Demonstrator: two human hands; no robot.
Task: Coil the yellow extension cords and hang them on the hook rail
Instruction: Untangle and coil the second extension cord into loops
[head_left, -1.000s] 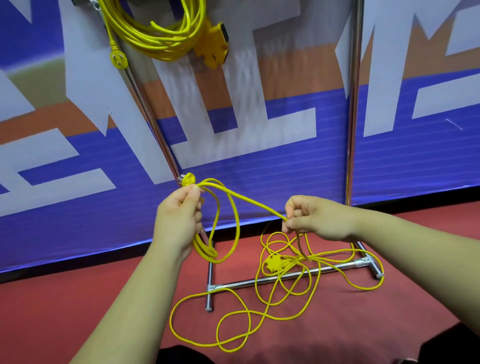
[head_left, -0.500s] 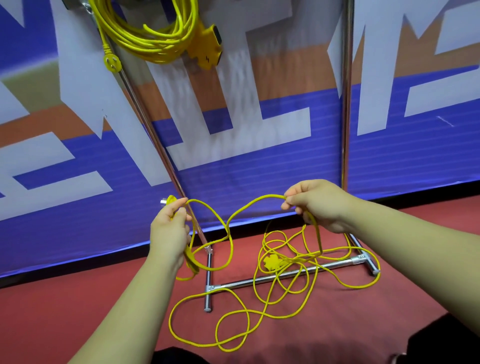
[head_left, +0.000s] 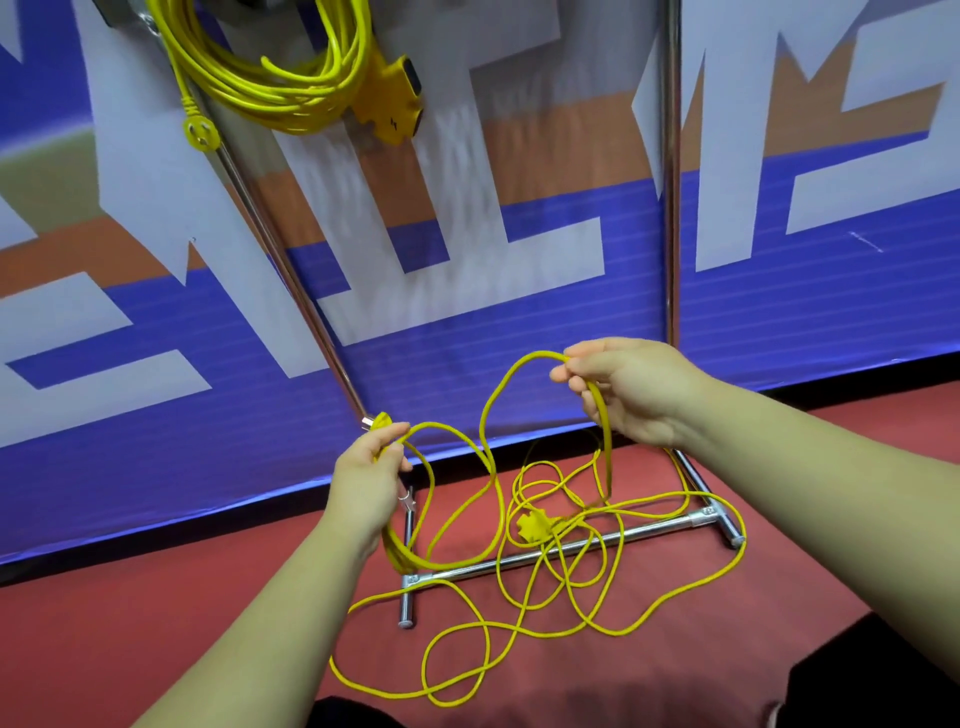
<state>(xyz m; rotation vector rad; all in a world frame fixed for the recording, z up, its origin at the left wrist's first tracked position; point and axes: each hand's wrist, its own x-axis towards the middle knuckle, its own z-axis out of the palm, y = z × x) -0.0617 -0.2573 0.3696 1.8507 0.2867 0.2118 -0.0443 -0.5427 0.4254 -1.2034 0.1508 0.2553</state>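
Left hand (head_left: 371, 470) grips the plug (head_left: 382, 420) and a few turns, right hand (head_left: 639, 395) pinches a raised loop of cord (head_left: 532, 525), whose slack lies tangled lower centre over the rack foot (head_left: 665, 526), likely to snag when pulled

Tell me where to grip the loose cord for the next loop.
Pinch the cord on the straight run hanging just under the right hand, coming from the right. It hangs free there; lower down it joins crossed loops over the base bar.
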